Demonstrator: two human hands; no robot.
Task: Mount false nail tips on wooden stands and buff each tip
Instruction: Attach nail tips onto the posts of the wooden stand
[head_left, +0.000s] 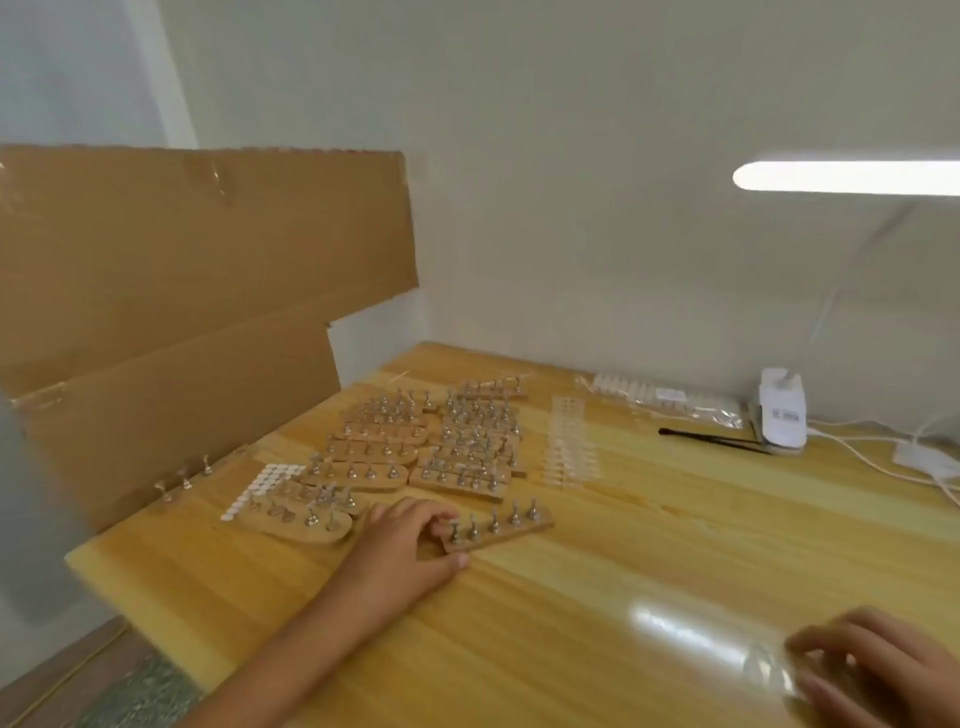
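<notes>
My left hand (410, 545) grips the left end of a wooden stand (511, 531) that carries several metal pegs and lies on the table. My right hand (872, 670) rests at the lower right, its curled fingers on a small clear thing (763, 670), blurred. Behind the left hand lie many more wooden stands (415, 447) with pegs in two columns. A white sheet of adhesive dots (260, 488) lies at their left. Clear strips of nail tips (569, 447) lie to the right of the stands.
A cardboard sheet (182, 312) stands along the table's left edge. At the back right lie a clear bag of tips (670, 402), black tweezers (711, 440), a white lamp clamp (782, 410) with cables, and a lit lamp bar (847, 177) overhead.
</notes>
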